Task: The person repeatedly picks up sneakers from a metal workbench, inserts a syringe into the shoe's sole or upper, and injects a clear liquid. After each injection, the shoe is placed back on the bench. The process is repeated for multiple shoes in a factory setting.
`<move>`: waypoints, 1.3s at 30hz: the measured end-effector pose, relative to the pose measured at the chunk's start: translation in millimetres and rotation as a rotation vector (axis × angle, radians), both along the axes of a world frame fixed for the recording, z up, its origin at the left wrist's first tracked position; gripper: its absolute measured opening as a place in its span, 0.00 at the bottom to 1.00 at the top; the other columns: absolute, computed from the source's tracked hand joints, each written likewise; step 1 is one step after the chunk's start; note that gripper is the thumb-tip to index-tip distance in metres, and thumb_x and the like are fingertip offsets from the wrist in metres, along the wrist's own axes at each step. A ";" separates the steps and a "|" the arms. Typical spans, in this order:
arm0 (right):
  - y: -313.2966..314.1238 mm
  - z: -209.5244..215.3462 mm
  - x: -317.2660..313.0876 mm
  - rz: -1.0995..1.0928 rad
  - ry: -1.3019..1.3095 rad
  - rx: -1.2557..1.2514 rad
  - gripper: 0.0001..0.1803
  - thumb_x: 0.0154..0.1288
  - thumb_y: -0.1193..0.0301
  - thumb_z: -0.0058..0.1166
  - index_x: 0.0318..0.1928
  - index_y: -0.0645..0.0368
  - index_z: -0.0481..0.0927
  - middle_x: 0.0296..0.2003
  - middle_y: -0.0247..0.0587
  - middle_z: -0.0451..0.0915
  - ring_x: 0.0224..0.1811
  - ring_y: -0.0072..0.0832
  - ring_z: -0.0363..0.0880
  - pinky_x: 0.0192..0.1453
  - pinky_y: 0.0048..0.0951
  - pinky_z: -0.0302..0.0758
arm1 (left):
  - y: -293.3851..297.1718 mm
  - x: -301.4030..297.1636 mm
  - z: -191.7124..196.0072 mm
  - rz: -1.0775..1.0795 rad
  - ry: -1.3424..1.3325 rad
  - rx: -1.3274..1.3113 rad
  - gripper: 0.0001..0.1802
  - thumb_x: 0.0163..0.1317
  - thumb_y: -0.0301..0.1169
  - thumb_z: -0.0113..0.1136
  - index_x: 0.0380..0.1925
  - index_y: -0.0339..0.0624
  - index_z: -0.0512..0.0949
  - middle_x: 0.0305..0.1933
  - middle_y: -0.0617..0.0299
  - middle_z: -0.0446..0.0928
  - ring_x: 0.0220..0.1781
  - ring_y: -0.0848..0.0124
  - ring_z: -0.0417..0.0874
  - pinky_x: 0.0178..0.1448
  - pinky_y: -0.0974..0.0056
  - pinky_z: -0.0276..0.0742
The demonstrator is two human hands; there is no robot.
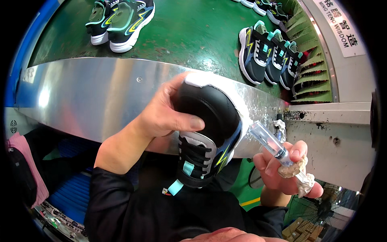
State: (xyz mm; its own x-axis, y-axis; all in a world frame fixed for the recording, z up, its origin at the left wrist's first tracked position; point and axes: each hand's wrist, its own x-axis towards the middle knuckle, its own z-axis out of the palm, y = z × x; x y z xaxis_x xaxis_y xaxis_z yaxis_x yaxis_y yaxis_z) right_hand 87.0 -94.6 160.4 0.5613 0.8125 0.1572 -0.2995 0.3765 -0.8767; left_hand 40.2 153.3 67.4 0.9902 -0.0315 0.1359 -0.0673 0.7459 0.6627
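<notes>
My left hand (171, 111) grips a black sneaker (215, 111), its thumb on the upper and the other fingers mostly hidden. Its smooth toe points away from me, while the dark laces and turquoise tabs face my body. A white sole edge runs along its far and right sides. In my right hand (278, 169) is a clear syringe (268, 139), the fingers curled around its barrel. Off-white wrapping (296, 171) covers the plunger end. The syringe's tip is at the right side of the white sole; whether it touches cannot be made out.
A metal ledge (92, 86) borders the green conveyor belt (177, 36). A pair of sneakers (129, 24) stands at the far left, several more (266, 52) at the right beside a green slatted curtain (316, 72). A fan (322, 205) is low at the right.
</notes>
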 end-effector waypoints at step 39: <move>-41.5 -93.1 -17.1 -0.083 -0.003 0.191 0.52 0.39 0.36 0.65 0.53 0.67 0.68 0.38 0.46 0.73 0.38 0.27 0.67 0.37 0.24 0.66 | 9.5 16.7 -33.8 0.073 0.191 -0.125 0.25 0.57 0.33 0.56 0.53 0.31 0.69 0.49 0.47 0.77 0.47 0.57 0.82 0.52 0.56 0.79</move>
State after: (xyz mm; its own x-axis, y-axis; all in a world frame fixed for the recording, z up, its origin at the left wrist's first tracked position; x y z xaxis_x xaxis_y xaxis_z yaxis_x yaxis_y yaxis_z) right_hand 69.9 -136.1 67.3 0.6242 0.7191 0.3053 -0.2585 0.5588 -0.7880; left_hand 56.9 162.8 33.6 0.9974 0.0468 -0.0555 -0.0068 0.8208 0.5712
